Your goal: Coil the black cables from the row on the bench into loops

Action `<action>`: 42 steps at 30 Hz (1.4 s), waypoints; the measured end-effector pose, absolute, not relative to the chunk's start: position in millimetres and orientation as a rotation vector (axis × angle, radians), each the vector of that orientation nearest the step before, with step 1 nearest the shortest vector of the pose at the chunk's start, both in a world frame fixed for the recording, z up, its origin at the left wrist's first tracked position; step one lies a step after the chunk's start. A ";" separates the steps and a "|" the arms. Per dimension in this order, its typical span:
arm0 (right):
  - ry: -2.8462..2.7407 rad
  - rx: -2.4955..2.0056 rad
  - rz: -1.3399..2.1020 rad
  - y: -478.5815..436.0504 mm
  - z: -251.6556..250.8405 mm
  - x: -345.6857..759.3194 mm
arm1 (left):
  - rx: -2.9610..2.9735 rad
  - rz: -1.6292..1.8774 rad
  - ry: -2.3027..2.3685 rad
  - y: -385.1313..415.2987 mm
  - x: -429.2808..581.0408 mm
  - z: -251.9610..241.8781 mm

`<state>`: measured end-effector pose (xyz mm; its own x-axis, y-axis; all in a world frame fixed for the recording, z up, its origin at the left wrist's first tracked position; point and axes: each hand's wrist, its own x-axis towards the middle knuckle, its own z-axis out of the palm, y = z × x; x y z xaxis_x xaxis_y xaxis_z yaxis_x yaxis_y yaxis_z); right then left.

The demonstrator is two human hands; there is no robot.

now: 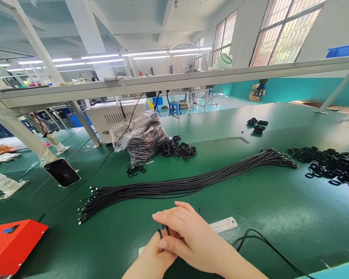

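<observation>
Black loop (163,231) being pinched between left hand (151,259) and right hand (192,238)

Its thin strand is being gripped by both nearly closed hands above the green surface (279,217), a white ruler (223,224) being passed just beside them; beyond, a long bundle of black cables (174,190) and heaped black rings (325,166) are being displayed.

We're right over the right hand (192,236) as it crosses the left hand (149,261), and it hides most of the small black ring (160,233) between them. Both forearms run off the bottom edge. The ruler (223,224) slides under the right hand, its markings too small for us to read. The red case (11,246) is cut off at the left, and we can't make out much inside the plastic bag (142,137).
</observation>
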<state>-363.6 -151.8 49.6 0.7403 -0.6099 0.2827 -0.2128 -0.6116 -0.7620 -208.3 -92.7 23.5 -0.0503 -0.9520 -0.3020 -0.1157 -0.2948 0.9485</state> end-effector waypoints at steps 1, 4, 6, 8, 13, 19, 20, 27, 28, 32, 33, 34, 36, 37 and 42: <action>0.608 -2.195 -0.643 -153.0 51.3 -363.4 | 1.494 -1.443 -1.265 -93.3 -209.8 25.1; 0.603 -2.144 -0.530 -157.5 52.6 -363.5 | 1.423 -1.542 -1.413 -97.9 -215.7 31.8; 0.647 -2.072 -0.509 -160.5 51.3 -364.2 | 1.351 -1.602 -1.393 -102.3 -217.4 33.5; 0.689 -1.993 -0.515 -163.1 50.0 -364.6 | 1.293 -1.653 -1.355 -106.1 -215.5 31.8; 0.728 -1.807 -0.459 -166.1 49.3 -363.6 | 1.194 -1.809 -1.278 -112.0 -204.5 25.3; 0.697 -1.714 -0.382 -171.0 45.7 -359.7 | 0.951 -2.100 -1.183 -122.6 -202.5 28.6; 0.679 -1.680 -0.367 -173.1 44.0 -359.5 | 0.907 -2.133 -1.170 -122.9 -201.9 31.0; 0.561 -1.642 -0.360 -180.9 33.1 -371.1 | 0.613 -2.191 -0.873 -112.3 -189.6 46.4; 0.507 -1.716 -0.305 -180.2 32.2 -373.3 | 0.584 -2.176 -0.827 -111.2 -188.3 47.3; 0.440 -2.002 -0.256 -180.2 29.1 -375.1 | 0.532 -2.167 -0.751 -108.6 -187.6 51.1; 0.559 -2.042 -0.347 -182.3 28.5 -373.8 | 0.531 -2.178 -0.751 -107.8 -188.9 52.2; 0.705 -2.074 -0.483 -185.2 28.1 -372.1 | 0.542 -2.190 -0.753 -106.9 -191.0 53.1; 0.940 -2.148 -0.773 -192.7 27.3 -368.1 | 0.606 -2.216 -0.761 -104.7 -197.3 53.9; 0.996 -2.201 -0.890 -196.6 26.8 -366.1 | 0.644 -2.227 -0.762 -103.7 -201.3 53.7; 1.113 -2.446 -1.046 -203.5 22.2 -354.0 | 0.707 -2.279 -0.774 -102.3 -216.2 53.8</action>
